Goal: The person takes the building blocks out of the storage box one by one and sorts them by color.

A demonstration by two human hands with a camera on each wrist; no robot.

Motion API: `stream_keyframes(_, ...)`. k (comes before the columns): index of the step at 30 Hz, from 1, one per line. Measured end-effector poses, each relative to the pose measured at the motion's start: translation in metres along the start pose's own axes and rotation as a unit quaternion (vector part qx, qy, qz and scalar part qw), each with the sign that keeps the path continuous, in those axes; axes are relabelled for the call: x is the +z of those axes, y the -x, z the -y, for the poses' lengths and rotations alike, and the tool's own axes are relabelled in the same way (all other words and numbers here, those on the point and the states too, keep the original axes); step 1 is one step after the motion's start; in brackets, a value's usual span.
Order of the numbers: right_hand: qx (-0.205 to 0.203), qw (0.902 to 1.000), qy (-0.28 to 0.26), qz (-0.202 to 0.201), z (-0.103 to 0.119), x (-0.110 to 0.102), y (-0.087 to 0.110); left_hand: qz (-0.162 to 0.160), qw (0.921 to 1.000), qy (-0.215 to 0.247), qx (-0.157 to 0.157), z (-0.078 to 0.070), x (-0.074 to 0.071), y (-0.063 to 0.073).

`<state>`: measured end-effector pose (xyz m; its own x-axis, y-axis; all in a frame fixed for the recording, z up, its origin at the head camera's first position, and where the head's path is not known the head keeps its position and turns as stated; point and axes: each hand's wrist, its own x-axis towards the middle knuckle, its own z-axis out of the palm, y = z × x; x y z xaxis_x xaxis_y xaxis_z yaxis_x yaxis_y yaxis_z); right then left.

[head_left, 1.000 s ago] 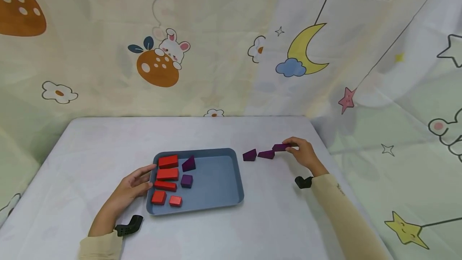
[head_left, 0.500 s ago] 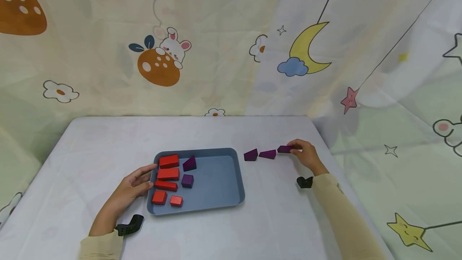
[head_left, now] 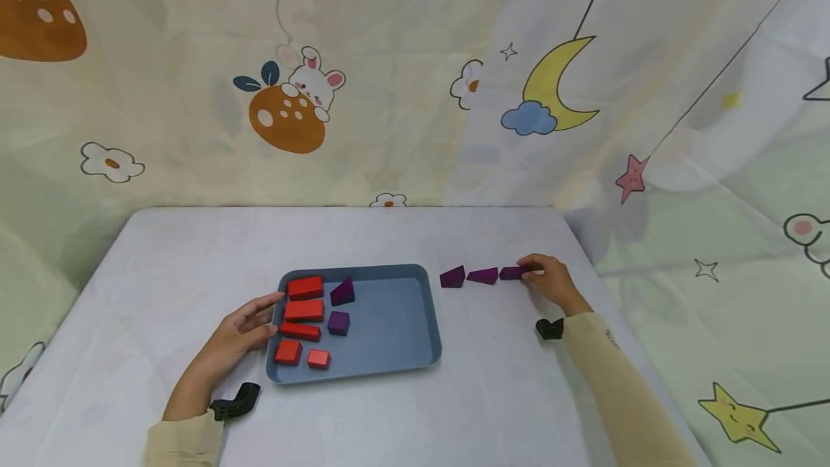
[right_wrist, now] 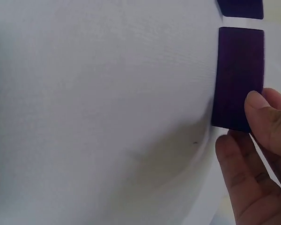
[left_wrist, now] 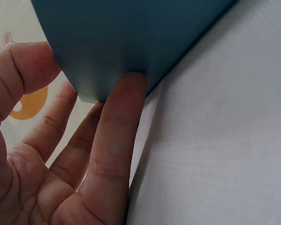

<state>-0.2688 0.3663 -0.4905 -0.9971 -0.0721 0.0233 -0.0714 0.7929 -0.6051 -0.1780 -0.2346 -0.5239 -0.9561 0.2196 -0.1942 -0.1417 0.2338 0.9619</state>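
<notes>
My right hand [head_left: 552,284] pinches the end of a purple block [head_left: 511,274] low over the table, right of the tray. In the right wrist view, the thumb lies on the near end of this flat-faced block [right_wrist: 239,70]. Two more purple blocks, a middle one [head_left: 483,276] and a left one [head_left: 452,277], lie in line with it. My left hand [head_left: 228,341] touches the left wall of a blue-grey tray [head_left: 389,323], its fingers spread. Up close, the fingertips [left_wrist: 129,86] rest against the tray's outer wall.
Inside the tray, several red blocks [head_left: 304,310] line the left side, a smaller red block [head_left: 318,359] among them. A purple wedge-like block [head_left: 342,292] and a purple cube-like block [head_left: 338,323] sit beside them. Printed cloth [head_left: 402,92] hangs behind the white table [head_left: 363,424].
My right hand has moved the purple block slightly right and toward me, from behind the middle block's end to in line with the other two. The left hand stays at the tray.
</notes>
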Motion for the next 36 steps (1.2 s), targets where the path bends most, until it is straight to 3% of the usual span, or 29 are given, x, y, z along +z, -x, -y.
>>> stream_keyframes(7, -0.01, 0.9998, 0.013, -0.013, 0.019, -0.008, -0.001, -0.002, 1.0, -0.002, 0.002, -0.001, -0.001, 0.0)
stream_keyframes(18, -0.08, 0.9961, -0.038, 0.0, 0.083, -0.003, -0.002, 0.005, 0.9998, 0.003, 0.018, 0.001, 0.001, -0.004)
stream_keyframes(26, -0.115, 0.9894, -0.083, 0.031, 0.124, 0.014, -0.004, 0.006, 0.9997, 0.006, 0.021, 0.003, 0.001, -0.002)
stream_keyframes(36, -0.163, 0.9754, -0.124, 0.082, 0.16, 0.052, -0.013, 0.003, 0.9998, 0.009, 0.019, 0.003, -0.001, 0.001)
